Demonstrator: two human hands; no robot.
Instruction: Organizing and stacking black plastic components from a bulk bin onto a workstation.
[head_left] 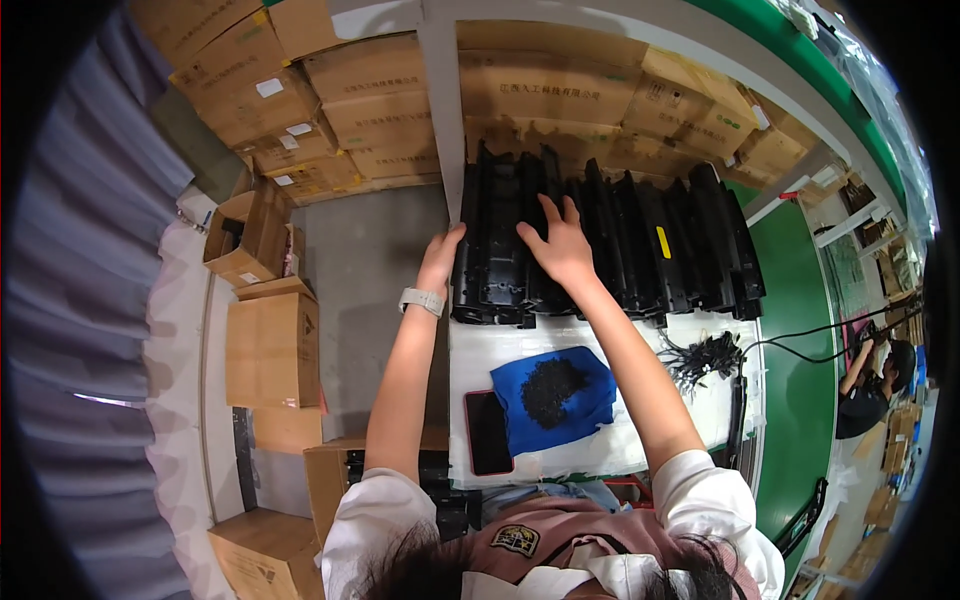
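A row of long black plastic housings (625, 240) stands on end, side by side, along the far part of the white-covered table. My left hand (440, 258), with a pale watch on its wrist, lies against the outer side of the leftmost housing (500, 250); its fingers are stretched, their tips partly out of sight. Over the housings just right of that one, my right hand (565, 250) rests with thumb and fingers spread. Neither hand wraps round a housing. Below them lies a blue cloth (600, 395) bearing a heap of small black bits (552, 392).
A dark phone (489, 432) with a red edge lies left of the cloth. Right of it are a bunch of thin black pieces (705, 362) and black cables (790, 340). Cardboard boxes (545, 85) are stacked behind; another person (875, 390) is far right.
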